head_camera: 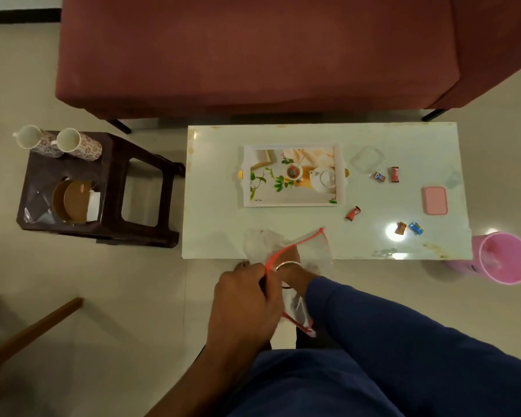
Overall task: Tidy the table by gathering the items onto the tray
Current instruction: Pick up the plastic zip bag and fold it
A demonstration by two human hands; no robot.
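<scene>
Gripping the red-edged plastic bag point(295, 245) at the tabletop's point(217, 206) near edge, the left hand point(247, 299) pinches its rim; the right hand point(292, 260) is inside, grip unclear.

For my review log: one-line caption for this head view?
Left hand holds a red-zip plastic bag open, right hand reaching inside; tray is bare, wrapped candies scattered.

Navy sleeve point(403, 332), silver bangle point(287, 264) on right wrist.
</scene>
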